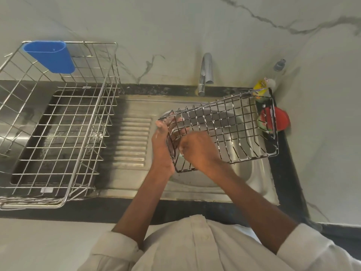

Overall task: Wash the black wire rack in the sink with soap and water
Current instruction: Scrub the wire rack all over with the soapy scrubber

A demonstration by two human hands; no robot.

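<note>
The black wire rack (pixel 230 126) hangs tilted over the steel sink (pixel 256 178), its wires dotted with white suds. My left hand (pixel 163 145) grips the rack's left end, fingers curled through the wires. My right hand (pixel 197 149) sits inside that same end with its fingers curled against the wires; whether it holds a scrubber is hidden. The tap (pixel 205 73) stands behind the sink, and no water is seen running.
A large silver dish basket (pixel 58 122) with a blue plastic cup holder (pixel 51 55) sits on the left counter. The ribbed drainboard (pixel 130 141) lies between basket and sink. A soap bottle (pixel 260 87) and a red container (pixel 281 119) stand at the sink's right corner.
</note>
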